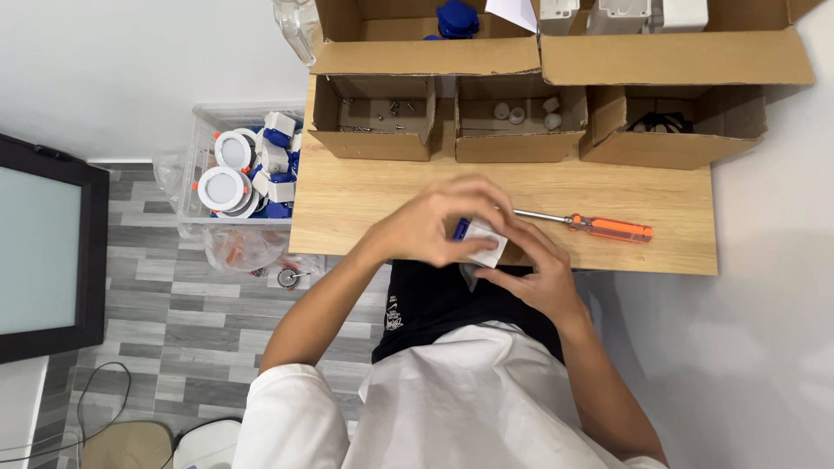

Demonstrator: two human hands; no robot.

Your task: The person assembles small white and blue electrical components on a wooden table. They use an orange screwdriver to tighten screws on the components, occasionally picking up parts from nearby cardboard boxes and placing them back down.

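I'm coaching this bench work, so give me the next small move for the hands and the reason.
Probably the right hand should reach for the orange-handled screwdriver, judging by how things lie. Both hands hold a small white and blue part over the table's near edge, the left hand covering its top. The screwdriver lies just beyond the right hand.

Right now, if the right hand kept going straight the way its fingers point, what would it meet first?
The right hand points up-left, so it would first meet the small white and blue part it grips, then the left hand on it. Depth is hard to judge.
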